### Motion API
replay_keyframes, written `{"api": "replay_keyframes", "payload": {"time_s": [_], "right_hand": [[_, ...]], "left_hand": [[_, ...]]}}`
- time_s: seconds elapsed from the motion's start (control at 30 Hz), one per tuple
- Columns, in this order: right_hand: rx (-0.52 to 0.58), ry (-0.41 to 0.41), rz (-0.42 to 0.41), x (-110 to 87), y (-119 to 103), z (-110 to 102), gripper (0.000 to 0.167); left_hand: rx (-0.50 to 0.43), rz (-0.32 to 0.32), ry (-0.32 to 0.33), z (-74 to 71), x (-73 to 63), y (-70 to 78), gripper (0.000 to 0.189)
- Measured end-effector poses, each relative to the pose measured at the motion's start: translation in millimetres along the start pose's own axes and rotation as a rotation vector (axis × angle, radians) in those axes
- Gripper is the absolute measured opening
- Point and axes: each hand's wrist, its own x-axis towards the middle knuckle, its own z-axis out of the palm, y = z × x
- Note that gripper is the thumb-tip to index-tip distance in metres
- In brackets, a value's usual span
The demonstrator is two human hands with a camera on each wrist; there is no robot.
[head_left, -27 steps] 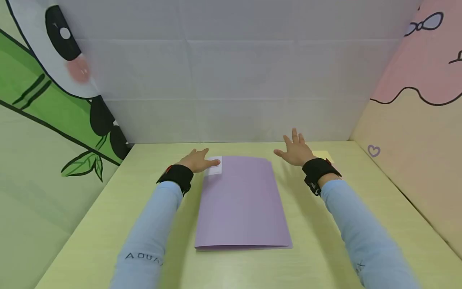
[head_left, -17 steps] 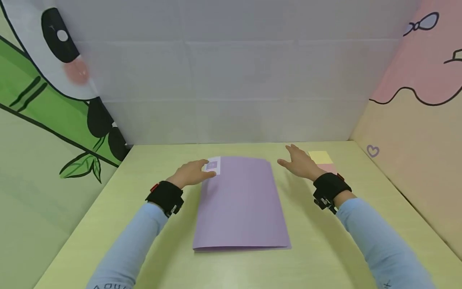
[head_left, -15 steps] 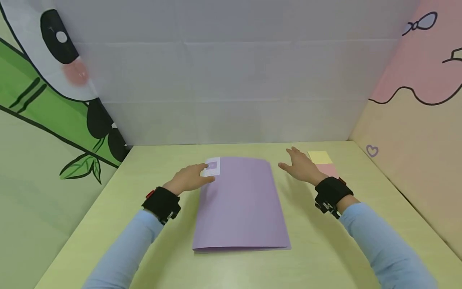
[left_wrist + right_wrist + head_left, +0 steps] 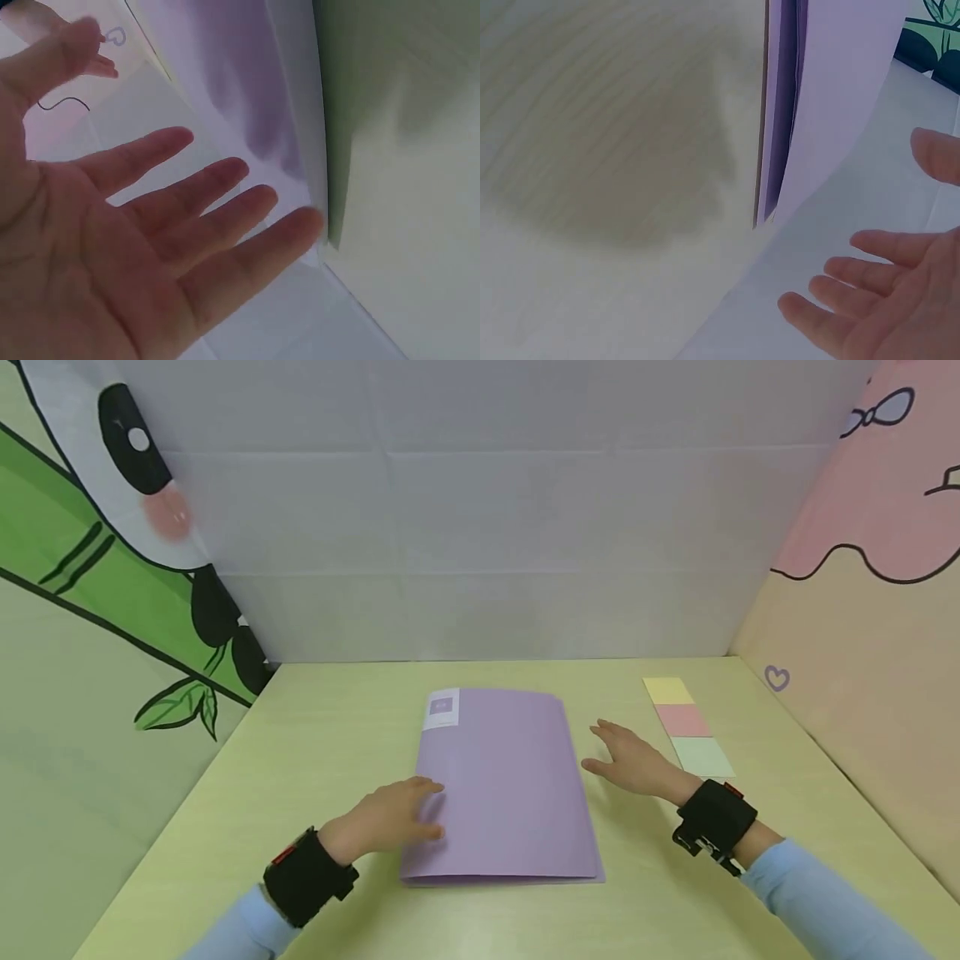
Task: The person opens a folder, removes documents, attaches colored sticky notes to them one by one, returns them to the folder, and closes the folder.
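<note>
On the pale green table [image 4: 225, 793], a closed purple folder [image 4: 502, 777] is flanked by an open left hand [image 4: 386, 818] touching its near left edge and an open right hand [image 4: 633, 764] just beside its right edge, so the flat, ungripped folder could be pushed askew.

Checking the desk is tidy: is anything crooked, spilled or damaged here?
Nothing stands out. The purple folder lies flat and closed on the table, the three sticky notes sit in a neat row, and both hands are open beside the folder.

folder [image 4: 501, 785]: plain lilac, white corner label [image 4: 441, 709]
sticky notes [image 4: 687, 727] right of folder: yellow, pink, pale green
worktop [image 4: 315, 752]: pale yellow-green wood grain
</note>
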Motion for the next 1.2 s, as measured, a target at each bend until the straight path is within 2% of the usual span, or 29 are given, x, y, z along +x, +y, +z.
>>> {"api": "replay_keyframes", "payload": {"time_s": [0.1,0.17,0.23,0.37,0.5,0.73,0.93,1.2], "right_hand": [[-0.045,-0.082,-0.092,-3.8,-2,7,0.057],[-0.085,-0.141,-0.165,-6.2,-4,11,0.053],[-0.121,-0.179,-0.226,-8.0,-6,15,0.051],[-0.145,-0.209,-0.257,-10.8,-9,20,0.053],[-0.116,-0.225,-0.233,-12.2,-10,23,0.057],[-0.091,-0.25,-0.18,-11.0,-10,32,0.056],[-0.134,-0.24,-0.115,-10.9,-5,38,0.057],[-0.126,-0.245,-0.078,-12.2,7,38,0.058]], "left_hand": [[0.008,0.024,-0.077,11.8,-9.0,7.1,0.073],[0.034,0.028,-0.102,19.6,-14.0,12.1,0.081],[0.065,0.028,-0.098,26.3,-17.6,17.0,0.088],[0.105,0.028,-0.054,34.9,-20.5,23.8,0.094],[0.129,0.033,-0.019,37.7,-20.7,27.1,0.095],[0.14,0.047,-0.005,40.1,-18.5,27.1,0.095],[0.158,0.096,0.016,41.8,-10.1,28.0,0.092],[0.163,0.095,0.014,46.3,4.5,32.2,0.09]]}}
